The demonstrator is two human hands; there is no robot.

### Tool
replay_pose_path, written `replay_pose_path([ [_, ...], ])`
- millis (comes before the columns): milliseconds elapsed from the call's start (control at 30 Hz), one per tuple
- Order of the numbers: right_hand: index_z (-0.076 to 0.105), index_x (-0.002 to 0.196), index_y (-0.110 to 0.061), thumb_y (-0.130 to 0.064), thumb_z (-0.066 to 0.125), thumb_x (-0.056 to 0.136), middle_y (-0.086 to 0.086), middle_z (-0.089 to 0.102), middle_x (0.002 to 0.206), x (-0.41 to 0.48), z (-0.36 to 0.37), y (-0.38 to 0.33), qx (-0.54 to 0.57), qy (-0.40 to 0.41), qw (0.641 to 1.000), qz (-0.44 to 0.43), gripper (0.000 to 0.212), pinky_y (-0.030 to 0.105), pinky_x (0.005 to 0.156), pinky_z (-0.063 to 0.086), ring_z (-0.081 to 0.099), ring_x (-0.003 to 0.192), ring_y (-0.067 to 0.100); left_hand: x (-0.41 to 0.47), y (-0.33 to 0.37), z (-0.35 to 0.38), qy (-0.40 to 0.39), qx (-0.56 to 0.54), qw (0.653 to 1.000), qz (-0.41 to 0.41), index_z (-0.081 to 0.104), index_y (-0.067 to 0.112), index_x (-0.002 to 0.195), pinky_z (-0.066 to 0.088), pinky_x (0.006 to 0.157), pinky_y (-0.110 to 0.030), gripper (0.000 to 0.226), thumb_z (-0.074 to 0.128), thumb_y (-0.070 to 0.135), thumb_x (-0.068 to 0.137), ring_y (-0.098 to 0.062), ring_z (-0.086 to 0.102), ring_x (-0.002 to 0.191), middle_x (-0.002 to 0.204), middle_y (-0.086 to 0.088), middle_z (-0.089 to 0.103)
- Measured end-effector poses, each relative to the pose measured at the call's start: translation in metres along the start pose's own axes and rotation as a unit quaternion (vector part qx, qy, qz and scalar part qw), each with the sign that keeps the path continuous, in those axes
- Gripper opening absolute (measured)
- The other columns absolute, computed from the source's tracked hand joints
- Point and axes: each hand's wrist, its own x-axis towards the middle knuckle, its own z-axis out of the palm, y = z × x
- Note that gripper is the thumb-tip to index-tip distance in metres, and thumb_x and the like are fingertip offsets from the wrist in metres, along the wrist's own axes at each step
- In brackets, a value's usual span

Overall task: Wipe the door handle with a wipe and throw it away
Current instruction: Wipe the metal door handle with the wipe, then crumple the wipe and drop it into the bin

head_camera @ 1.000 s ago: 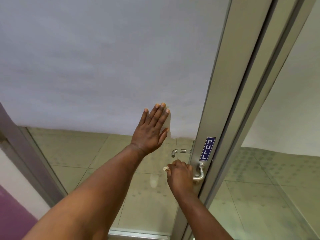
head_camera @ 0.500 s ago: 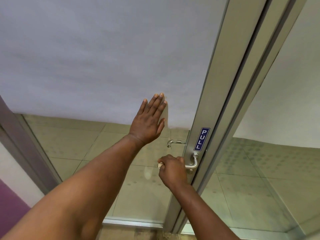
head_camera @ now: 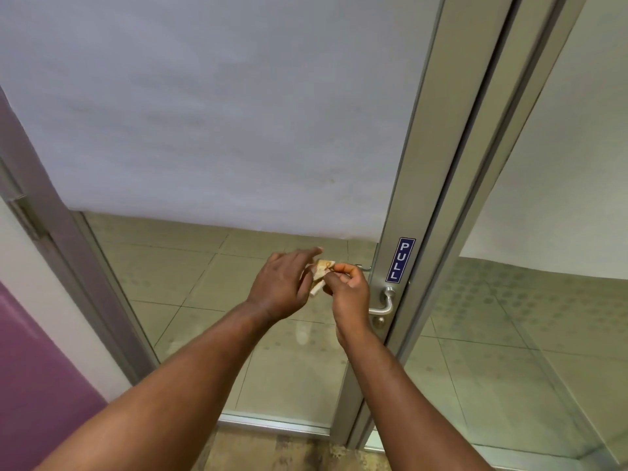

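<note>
Head view: right hand (head_camera: 350, 294) pinches the wipe (head_camera: 319, 271) against the half-curled left hand (head_camera: 282, 287), beside the door handle (head_camera: 385, 302).

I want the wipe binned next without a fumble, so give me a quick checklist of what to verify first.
1. Wipe held: ok, pinched by the right hand.
2. Left hand helping: ok, at the wipe, fingers spread.
3. Both hands off the door handle: ok.
4. Handle clean: cannot tell.
5. Wipe folded compactly: not ok, one end hangs loose.
6. Bin located: cannot tell, none in view.
</note>
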Motion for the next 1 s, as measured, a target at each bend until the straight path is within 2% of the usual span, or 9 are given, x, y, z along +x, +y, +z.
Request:
replay_pose_path([
  [133, 0.074, 0.092, -0.014, -0.01, 0.068, 0.086, 0.003, 0.077, 0.081, -0.005, 0.003, 0.004, 0.02, -0.037, 0.998, 0.036, 0.009, 0.029, 0.07, 0.056, 0.07, 0.074, 0.014, -0.016, 0.005, 0.0, 0.004, 0.01, 1.0, -0.009, 0.055, 0.023, 0.142, 0.04, 0.087, -0.028, 0.042, 0.054, 0.033, 0.102, -0.018, 0.06, 0.098, 0.118, 0.004, 0.069],
  [233, 0.08, 0.085, -0.019, -0.015, 0.062, 0.08, 0.006, 0.077, 0.085, -0.014, 0.01, 0.008, 0.05, -0.08, 0.994, 0.055, 0.019, 0.027, 0.07, 0.054, 0.07, 0.078, 0.017, -0.025, 0.002, -0.008, 0.024, 0.012, 0.999, -0.039, 0.063, 0.022, 0.129, 0.04, 0.082, -0.028, 0.029, 0.057, 0.031, 0.103, -0.02, 0.062, 0.09, 0.11, 0.006, 0.069],
  [367, 0.079, 0.099, -0.011, -0.005, 0.065, 0.072, 0.015, 0.077, 0.099, -0.027, 0.03, 0.02, 0.05, -0.16, 0.985, 0.051, 0.03, 0.035, 0.084, 0.056, 0.071, 0.09, 0.023, -0.045, -0.011, -0.026, 0.042, -0.018, 0.989, -0.139, 0.066, 0.024, 0.121, 0.051, 0.077, -0.036, 0.023, 0.055, 0.036, 0.104, -0.021, 0.063, 0.086, 0.106, 0.008, 0.07],
  [433, 0.076, 0.105, -0.009, 0.0, 0.07, 0.072, 0.015, 0.077, 0.102, -0.036, 0.044, 0.026, 0.045, -0.196, 0.979, 0.036, 0.035, 0.034, 0.085, 0.056, 0.072, 0.092, 0.022, -0.057, -0.021, -0.036, 0.057, -0.02, 0.983, -0.173, 0.066, 0.024, 0.12, 0.053, 0.076, -0.038, 0.024, 0.054, 0.037, 0.104, -0.021, 0.064, 0.086, 0.105, 0.007, 0.07],
  [533, 0.073, 0.111, -0.006, 0.002, 0.075, 0.078, 0.012, 0.077, 0.102, -0.052, 0.069, 0.032, 0.05, -0.225, 0.973, 0.023, 0.034, 0.027, 0.08, 0.056, 0.072, 0.089, 0.016, -0.078, -0.038, -0.056, 0.071, 0.003, 0.977, -0.202, 0.066, 0.025, 0.121, 0.053, 0.076, -0.039, 0.023, 0.053, 0.036, 0.104, -0.023, 0.065, 0.088, 0.105, 0.006, 0.071],
  [633, 0.074, 0.108, -0.008, -0.006, 0.076, 0.085, 0.004, 0.077, 0.093, -0.064, 0.094, 0.038, 0.038, -0.227, 0.973, 0.023, 0.023, 0.019, 0.067, 0.052, 0.069, 0.079, 0.007, -0.101, -0.052, -0.074, 0.074, 0.024, 0.978, -0.193, 0.066, 0.024, 0.123, 0.052, 0.079, -0.038, 0.024, 0.051, 0.029, 0.105, -0.024, 0.066, 0.093, 0.111, 0.005, 0.072],
  [800, 0.075, 0.102, -0.015, -0.021, 0.073, 0.092, 0.004, 0.074, 0.093, -0.094, 0.163, 0.052, 0.023, -0.273, 0.959, 0.067, 0.012, 0.035, 0.072, 0.059, 0.069, 0.084, 0.014, -0.143, -0.083, -0.121, 0.081, 0.08, 0.976, -0.185, 0.061, 0.027, 0.129, 0.046, 0.081, -0.033, 0.03, 0.051, 0.029, 0.101, -0.017, 0.062, 0.096, 0.111, 0.005, 0.071],
  [900, 0.073, 0.104, -0.012, -0.015, 0.069, 0.094, 0.004, 0.073, 0.09, -0.122, 0.208, 0.065, 0.027, -0.304, 0.949, 0.079, 0.011, 0.034, 0.068, 0.059, 0.07, 0.08, 0.014, -0.172, -0.115, -0.154, 0.08, 0.138, 0.965, -0.207, 0.064, 0.025, 0.124, 0.049, 0.075, -0.035, 0.028, 0.052, 0.034, 0.1, -0.019, 0.056, 0.085, 0.098, 0.004, 0.06],
  [1000, 0.073, 0.102, -0.014, -0.009, 0.069, 0.093, 0.005, 0.074, 0.088, -0.148, 0.25, 0.079, -0.008, -0.316, 0.947, 0.058, 0.011, 0.029, 0.059, 0.056, 0.069, 0.073, 0.012, -0.207, -0.151, -0.189, 0.079, 0.176, 0.956, -0.219, 0.064, 0.024, 0.127, 0.046, 0.08, -0.033, 0.038, 0.047, 0.044, 0.099, -0.017, 0.053, 0.09, 0.102, 0.005, 0.054],
])
